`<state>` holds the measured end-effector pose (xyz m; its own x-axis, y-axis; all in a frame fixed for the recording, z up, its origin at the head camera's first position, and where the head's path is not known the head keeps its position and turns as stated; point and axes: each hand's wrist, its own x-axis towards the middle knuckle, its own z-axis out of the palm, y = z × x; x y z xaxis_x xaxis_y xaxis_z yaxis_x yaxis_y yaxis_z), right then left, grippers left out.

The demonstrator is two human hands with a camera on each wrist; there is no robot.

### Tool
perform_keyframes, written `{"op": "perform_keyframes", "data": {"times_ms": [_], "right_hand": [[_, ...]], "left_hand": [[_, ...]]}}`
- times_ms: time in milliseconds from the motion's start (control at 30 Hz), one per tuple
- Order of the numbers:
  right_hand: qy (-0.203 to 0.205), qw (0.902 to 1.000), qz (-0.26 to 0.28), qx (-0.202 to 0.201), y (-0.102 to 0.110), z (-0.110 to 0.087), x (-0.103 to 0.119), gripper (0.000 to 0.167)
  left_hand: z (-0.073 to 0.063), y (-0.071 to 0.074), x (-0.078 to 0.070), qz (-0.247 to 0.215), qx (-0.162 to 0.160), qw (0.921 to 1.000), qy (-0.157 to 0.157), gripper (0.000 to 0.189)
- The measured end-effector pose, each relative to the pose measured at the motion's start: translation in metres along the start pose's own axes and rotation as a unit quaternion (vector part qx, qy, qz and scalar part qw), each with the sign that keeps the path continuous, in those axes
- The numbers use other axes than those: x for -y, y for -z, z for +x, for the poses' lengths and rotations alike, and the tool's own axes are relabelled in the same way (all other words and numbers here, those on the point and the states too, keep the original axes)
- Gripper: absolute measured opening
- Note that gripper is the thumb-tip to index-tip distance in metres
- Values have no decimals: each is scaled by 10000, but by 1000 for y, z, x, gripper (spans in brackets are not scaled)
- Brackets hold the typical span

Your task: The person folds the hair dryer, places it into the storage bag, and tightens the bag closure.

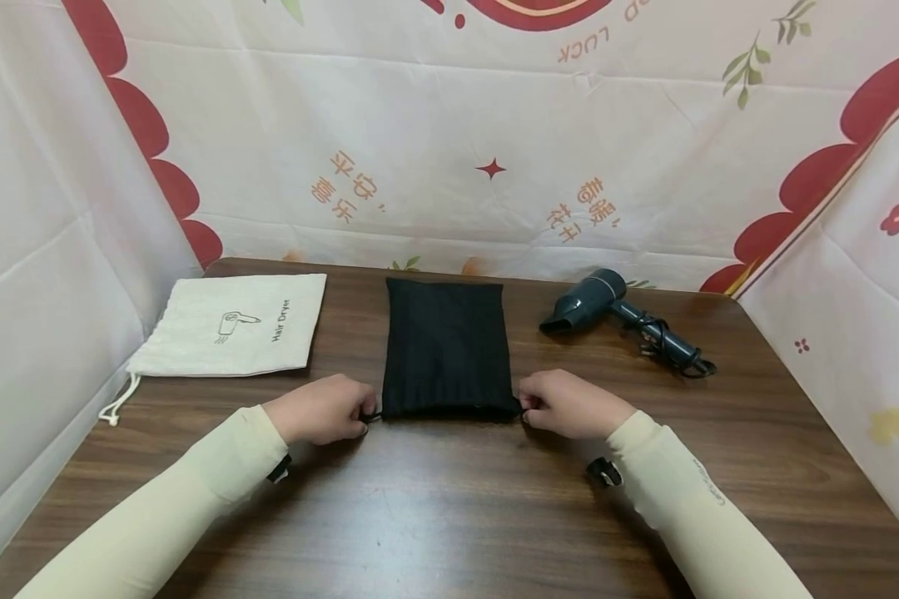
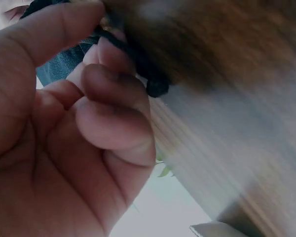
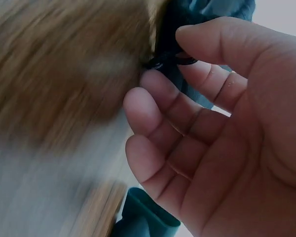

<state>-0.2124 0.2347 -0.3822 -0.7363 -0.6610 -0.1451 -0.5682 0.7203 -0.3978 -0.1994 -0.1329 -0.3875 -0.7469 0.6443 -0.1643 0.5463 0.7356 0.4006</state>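
A black drawstring bag (image 1: 448, 345) lies flat on the table, its gathered mouth towards me. At its near left corner my left hand (image 1: 325, 409) pinches a black cord, and the left wrist view shows the knotted cord (image 2: 134, 57) running between thumb and forefinger. By the near right corner, the right hand (image 1: 573, 403) pinches the opposite cord. The right wrist view shows that cord (image 3: 167, 60) as a small loop at the thumb and forefinger, with the other fingers loosely bent. Whatever is inside the bag is hidden; it looks flat.
A dark hair dryer (image 1: 588, 301), cable wrapped round its handle, lies at the back right. On the left is a cream drawstring bag (image 1: 210, 353) printed "Hair Dryer". Printed white cloth (image 1: 434, 125) walls the wooden table (image 1: 449, 516) at the back and sides.
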Motion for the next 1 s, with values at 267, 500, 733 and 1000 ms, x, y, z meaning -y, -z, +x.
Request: {"op": "perform_keyframes", "data": {"times_ms": [267,500,733,1000], "right_hand": [[-217,9992,320,63,5,-18,-6,23],[-167,9979,153,-599,10,-27,-9,24],[-284,9944,303,-976,18,-37,-15,25],[-666,9937,70,-902,20,-49,-25,24]], "left_hand": [[-13,-2,7,162,-225,9993,-237,14],[-22,3,8,171,-443,9985,-289,28],[-23,10,9,-130,-435,9986,-266,24],[-32,15,18,-185,-494,9983,-249,21]]}}
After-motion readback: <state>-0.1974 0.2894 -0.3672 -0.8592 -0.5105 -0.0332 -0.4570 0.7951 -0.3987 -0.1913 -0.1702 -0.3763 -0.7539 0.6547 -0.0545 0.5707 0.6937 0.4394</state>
